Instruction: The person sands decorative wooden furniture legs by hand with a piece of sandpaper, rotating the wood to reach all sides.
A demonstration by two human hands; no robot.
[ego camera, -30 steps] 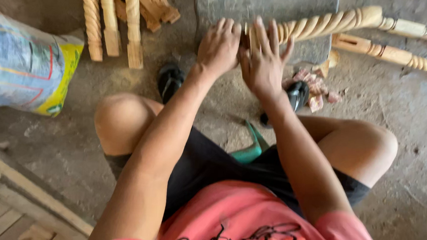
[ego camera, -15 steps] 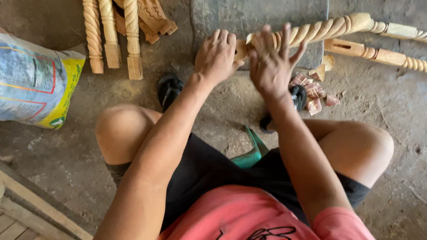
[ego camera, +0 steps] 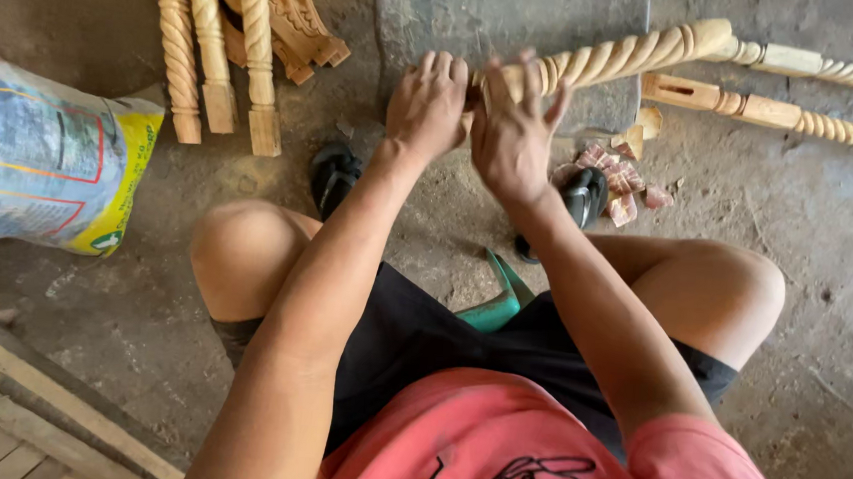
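Observation:
A pale twisted wooden spindle (ego camera: 628, 54) lies slanted across a grey stone slab (ego camera: 462, 12) in front of me. My left hand (ego camera: 428, 105) curls over its near end, knuckles up. Beside it my right hand (ego camera: 514, 136) rests on the spindle with fingers partly spread; whether something is pinched under the fingers is hidden. I sit low with both knees apart, black shorts and a pink shirt in view.
Several finished twisted spindles (ego camera: 215, 45) lie at top left, two more (ego camera: 786, 110) at right. A printed plastic sack (ego camera: 42, 158) sits at left. Crumpled reddish sandpaper scraps (ego camera: 626, 178) lie by my right sandal. A wooden frame (ego camera: 24, 411) is at bottom left.
Both hands have shifted slightly along the spindle's near end, and the right hand's fingers have closed down onto it. The view has drifted a little.

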